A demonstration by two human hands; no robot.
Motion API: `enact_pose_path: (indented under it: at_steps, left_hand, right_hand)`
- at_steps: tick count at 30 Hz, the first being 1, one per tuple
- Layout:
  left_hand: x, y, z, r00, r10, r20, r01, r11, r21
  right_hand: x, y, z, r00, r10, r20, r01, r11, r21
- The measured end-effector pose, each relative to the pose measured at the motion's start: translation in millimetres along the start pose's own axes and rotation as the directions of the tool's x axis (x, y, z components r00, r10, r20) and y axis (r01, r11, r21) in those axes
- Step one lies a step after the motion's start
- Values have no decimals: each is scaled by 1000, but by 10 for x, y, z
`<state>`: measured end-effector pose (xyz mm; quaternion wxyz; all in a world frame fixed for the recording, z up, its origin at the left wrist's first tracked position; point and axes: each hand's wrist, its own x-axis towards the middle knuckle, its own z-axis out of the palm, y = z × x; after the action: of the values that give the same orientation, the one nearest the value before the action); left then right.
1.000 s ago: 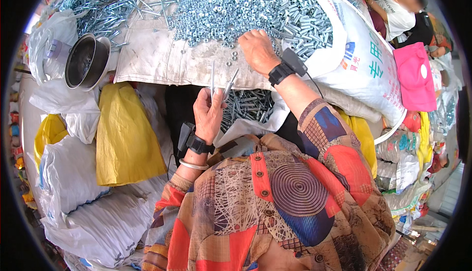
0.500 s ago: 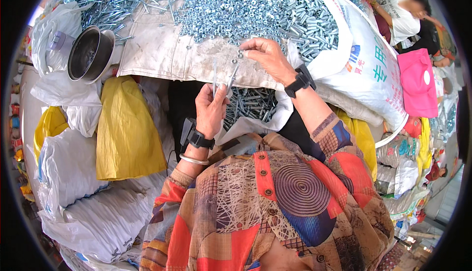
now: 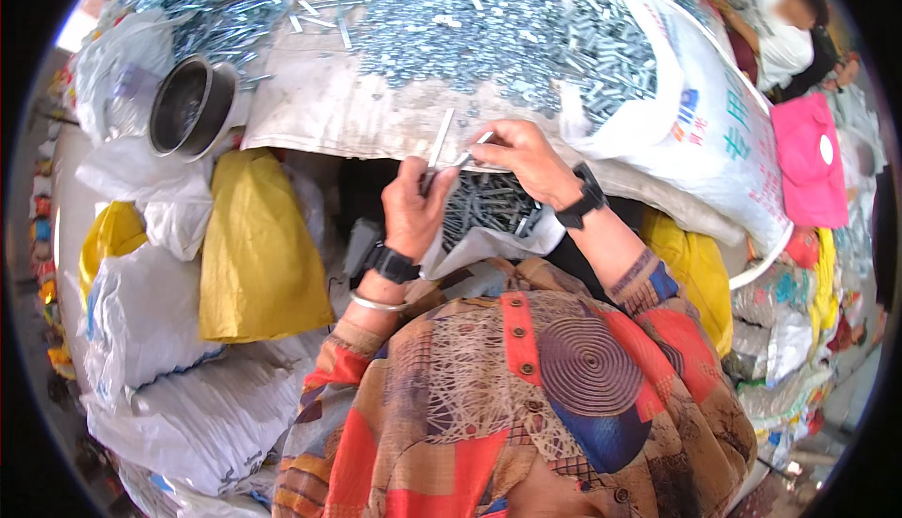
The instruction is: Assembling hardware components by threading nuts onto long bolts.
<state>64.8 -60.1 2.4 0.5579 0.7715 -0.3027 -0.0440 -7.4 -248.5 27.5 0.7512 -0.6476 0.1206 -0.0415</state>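
Note:
My left hand point(image 3: 413, 210) is closed around long thin metal bolts. One bolt point(image 3: 442, 137) sticks up past its fingers, and another slants toward my right hand point(image 3: 528, 161). The right thumb and fingertips pinch at the tip of that slanting bolt point(image 3: 463, 158). Whatever small piece they hold there is blurred and mostly covered. Just below both hands, a white sack point(image 3: 460, 253) lies open with dark metal fasteners point(image 3: 490, 206) inside. Beyond the hands, a pile of small metal nuts point(image 3: 442, 44) spreads over a pale cloth-covered surface point(image 3: 319, 109).
Metal sleeves point(image 3: 611, 53) spill from a white printed sack point(image 3: 719, 123) at right. Loose long bolts point(image 3: 221, 34) lie far left, behind a dark round pan point(image 3: 193, 109). Yellow sacks point(image 3: 258, 255) hang at the near edge. A person point(image 3: 780, 34) sits at far right.
My right hand has come down and nearer to my left, from above the slanting bolt to its tip. The left hand's bolts now lean more to the right. The view has shifted slightly.

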Motion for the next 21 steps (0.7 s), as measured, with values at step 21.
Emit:
enact_pose_path:
  at_steps: [21]
  left_hand:
    - [728, 313, 218, 971, -120, 207, 218, 800, -559]
  right_hand:
    - [82, -352, -324, 848, -517, -121, 310, 666, -678]
